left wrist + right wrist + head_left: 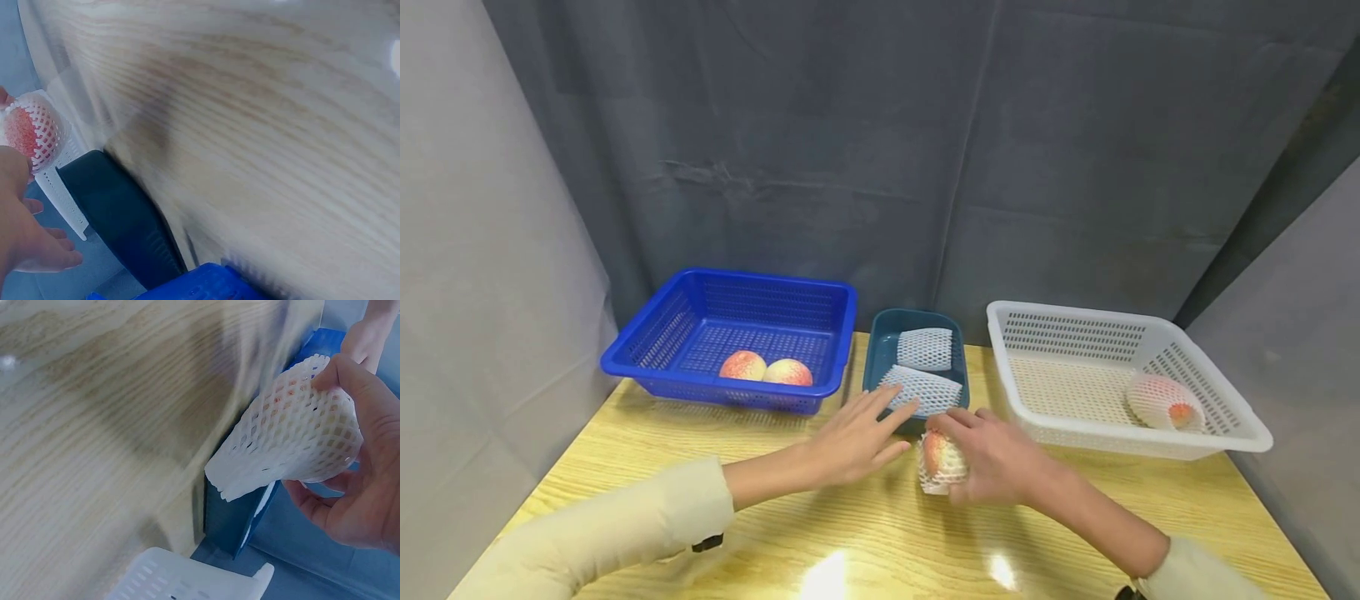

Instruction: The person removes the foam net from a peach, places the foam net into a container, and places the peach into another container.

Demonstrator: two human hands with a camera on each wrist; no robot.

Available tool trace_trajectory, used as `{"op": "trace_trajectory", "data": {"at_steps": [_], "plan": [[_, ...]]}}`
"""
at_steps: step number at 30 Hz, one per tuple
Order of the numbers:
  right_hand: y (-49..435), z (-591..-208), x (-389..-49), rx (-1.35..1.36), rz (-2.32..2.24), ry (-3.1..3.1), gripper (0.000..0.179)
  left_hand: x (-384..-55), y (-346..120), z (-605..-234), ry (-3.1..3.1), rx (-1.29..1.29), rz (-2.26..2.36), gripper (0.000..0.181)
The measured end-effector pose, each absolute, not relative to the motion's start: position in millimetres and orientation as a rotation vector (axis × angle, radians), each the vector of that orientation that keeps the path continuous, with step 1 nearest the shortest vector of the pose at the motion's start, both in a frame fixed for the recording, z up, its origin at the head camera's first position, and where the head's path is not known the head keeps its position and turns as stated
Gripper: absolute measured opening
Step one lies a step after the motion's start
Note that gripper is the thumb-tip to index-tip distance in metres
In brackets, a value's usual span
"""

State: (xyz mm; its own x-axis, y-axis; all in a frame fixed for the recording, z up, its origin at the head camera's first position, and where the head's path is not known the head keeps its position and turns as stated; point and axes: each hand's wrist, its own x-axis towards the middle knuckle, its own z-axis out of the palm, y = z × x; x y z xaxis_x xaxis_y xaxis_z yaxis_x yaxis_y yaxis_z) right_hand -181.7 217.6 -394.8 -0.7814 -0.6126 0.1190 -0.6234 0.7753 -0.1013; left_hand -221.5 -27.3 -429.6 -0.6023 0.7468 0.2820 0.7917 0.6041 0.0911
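My right hand grips a peach in a white foam net sleeve, in front of the small teal tray. In the right wrist view, the net wraps the fruit and its loose end sticks out past it. My left hand has its fingers spread, near the front of the teal tray and apart from the peach. Two flattened foam net sleeves lie in that tray. From the left wrist, the netted peach shows red flesh through its open end.
A blue basket at the left holds two bare peaches. The white basket at the right contains one netted peach. All stand on a wooden table before a grey curtain.
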Motion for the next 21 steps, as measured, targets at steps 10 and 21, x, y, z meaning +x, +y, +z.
{"op": "trace_trajectory", "data": {"at_steps": [10, 21], "plan": [[212.8, -403.2, -175.7, 1.001, 0.207, -2.926, 0.074, -207.7, -34.1, -438.5, -2.622, -1.288, -0.310, 0.054], [209.6, -417.4, -177.7, 1.024, 0.233, -2.939, 0.080, -193.2, -37.8, -449.4, -2.596, -1.331, -0.318, 0.054]]}}
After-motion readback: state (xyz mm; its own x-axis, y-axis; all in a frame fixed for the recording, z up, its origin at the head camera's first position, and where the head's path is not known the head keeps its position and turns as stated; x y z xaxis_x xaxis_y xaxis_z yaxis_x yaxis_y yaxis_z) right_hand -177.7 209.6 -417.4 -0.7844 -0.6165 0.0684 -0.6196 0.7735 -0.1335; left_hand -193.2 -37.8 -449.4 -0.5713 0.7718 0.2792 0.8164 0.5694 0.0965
